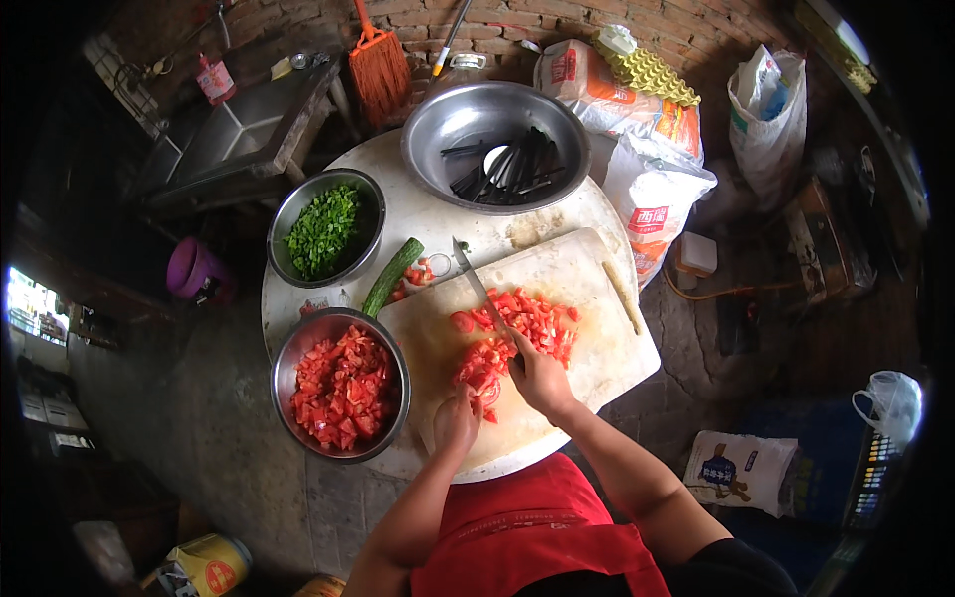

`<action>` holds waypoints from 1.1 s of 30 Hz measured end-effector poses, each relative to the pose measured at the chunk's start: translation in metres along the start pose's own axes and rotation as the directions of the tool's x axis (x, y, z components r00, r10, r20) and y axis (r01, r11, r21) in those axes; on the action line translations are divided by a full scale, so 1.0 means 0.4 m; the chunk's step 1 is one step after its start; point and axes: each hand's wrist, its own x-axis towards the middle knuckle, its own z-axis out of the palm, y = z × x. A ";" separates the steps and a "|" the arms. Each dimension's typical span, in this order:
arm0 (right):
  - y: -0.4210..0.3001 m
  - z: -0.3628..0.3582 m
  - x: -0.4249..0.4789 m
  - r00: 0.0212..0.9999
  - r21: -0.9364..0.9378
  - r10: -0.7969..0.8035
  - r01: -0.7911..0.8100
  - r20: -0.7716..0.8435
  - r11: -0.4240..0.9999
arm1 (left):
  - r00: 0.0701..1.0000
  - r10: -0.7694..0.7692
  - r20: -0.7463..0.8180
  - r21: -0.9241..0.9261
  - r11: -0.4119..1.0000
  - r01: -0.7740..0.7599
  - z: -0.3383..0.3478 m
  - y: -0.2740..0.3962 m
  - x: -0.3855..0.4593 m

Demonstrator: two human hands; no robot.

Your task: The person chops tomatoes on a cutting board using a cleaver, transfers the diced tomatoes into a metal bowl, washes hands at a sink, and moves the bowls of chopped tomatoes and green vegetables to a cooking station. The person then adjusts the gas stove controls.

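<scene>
On a pale cutting board (418, 366) lies a heap of diced tomato (541, 321), with sliced tomato (481, 366) beside it, nearer to me. My right hand (539, 377) grips a kitchen knife (481, 287), whose blade points away and to the left across the tomato. The fingertips of my left hand (456, 419) touch the near end of the slices; whether they pinch a piece is hard to see. Left of the board, a steel bowl (280, 407) holds chopped tomato (343, 388). A green cucumber (393, 276) lies between that bowl and the board's far edge.
Farther back stand a steel bowl of chopped greens (324, 231) and a wide steel basin (448, 116) with dark strips and a white round object. All rest on a round white table (388, 168). White sacks (649, 201) crowd its right side; a metal sink (246, 127) stands back left.
</scene>
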 end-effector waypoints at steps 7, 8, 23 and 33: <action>-0.013 0.010 0.030 0.998 0.100 0.025 -0.030 0.052 0.995 | 0.998 -0.057 0.038 -0.051 0.997 0.059 0.020 -0.007 0.006; -0.022 0.004 0.024 0.998 0.100 0.013 -0.018 0.058 0.995 | 0.995 -0.085 0.046 -0.047 0.995 0.087 0.016 0.000 0.010; -0.028 -0.029 0.057 0.971 -0.056 -0.098 0.113 0.217 0.992 | 0.999 -0.045 -0.011 -0.063 0.997 0.044 0.031 -0.022 0.012; 0.025 -0.011 0.060 0.974 -0.094 -0.105 0.126 0.200 0.988 | 0.989 -0.137 0.062 -0.064 0.988 0.141 0.026 0.000 0.012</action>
